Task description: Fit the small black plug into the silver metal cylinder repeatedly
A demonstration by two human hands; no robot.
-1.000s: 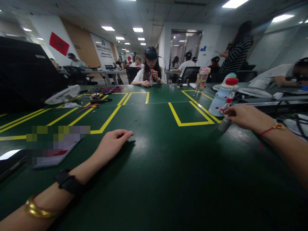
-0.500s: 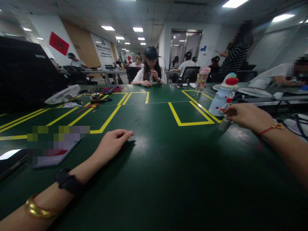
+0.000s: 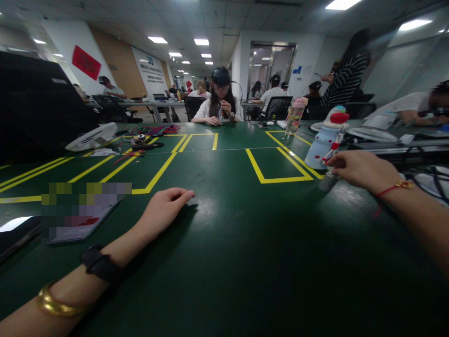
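Centrally, in the head view, a dark green desk [image 3: 224,243] marked with yellow tape lines carries both forearms of the person. Left hand [image 3: 162,211] — palm down, flat on the desk surface, its fingers [image 3: 180,194] pressed together and extended forward; it holds nothing. A black wristband [image 3: 100,265] and a gold bangle [image 3: 56,305] sit on the left forearm. Just to the left of that arm lies a flat tablet-like item [image 3: 82,220], its face blurred out.

Right hand [image 3: 358,169] — reaching to the right half of the desk, a red string bracelet [image 3: 394,187] at the wrist. Its fingers curl over a small grey cylinder [image 3: 328,181] that stands on the desk just outside a yellow taped rectangle; whether they actually pinch it or only rest on its top cannot be told. Directly behind the cylinder, close to the fingertips, stands a pale blue snowman-shaped bottle [image 3: 324,142] with a red cap, upright.

Farther back: a clear bottle with a pink lid [image 3: 295,116], a white desk fan [image 3: 93,137] lying at the left edge, and a scatter of coloured wires and small parts [image 3: 147,138]. At the far side a seated person in a black headset [image 3: 219,100] holds their hands near the chest; other people sit or stand at desks beyond.
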